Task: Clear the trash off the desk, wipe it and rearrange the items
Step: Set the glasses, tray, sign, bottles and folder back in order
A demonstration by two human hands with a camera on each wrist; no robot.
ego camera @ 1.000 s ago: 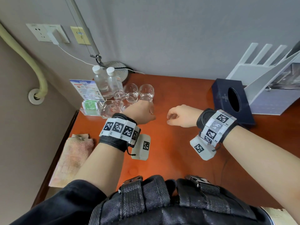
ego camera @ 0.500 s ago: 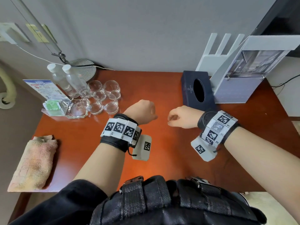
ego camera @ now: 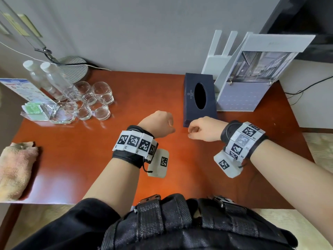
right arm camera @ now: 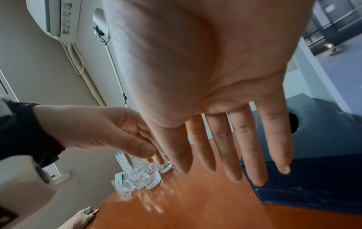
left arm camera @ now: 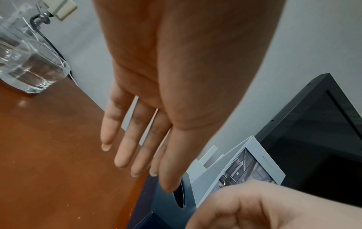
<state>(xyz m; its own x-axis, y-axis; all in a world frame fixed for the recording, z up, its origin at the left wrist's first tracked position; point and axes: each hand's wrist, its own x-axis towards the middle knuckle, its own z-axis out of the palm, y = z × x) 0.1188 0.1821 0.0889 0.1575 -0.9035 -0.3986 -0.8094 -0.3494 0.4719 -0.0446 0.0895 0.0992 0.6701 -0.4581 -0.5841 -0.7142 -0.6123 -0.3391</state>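
Both hands hover empty over the desk's middle, the left hand [ego camera: 159, 123] and right hand [ego camera: 203, 129] hanging with fingers relaxed. The view has swung right; no trash shows. The cloth [ego camera: 15, 170] waits at the left edge, glasses [ego camera: 93, 101] grouped back-left.

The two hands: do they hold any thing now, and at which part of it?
Nothing is held. The left hand and the right hand both hang above the desk with fingers straight, touching no object.
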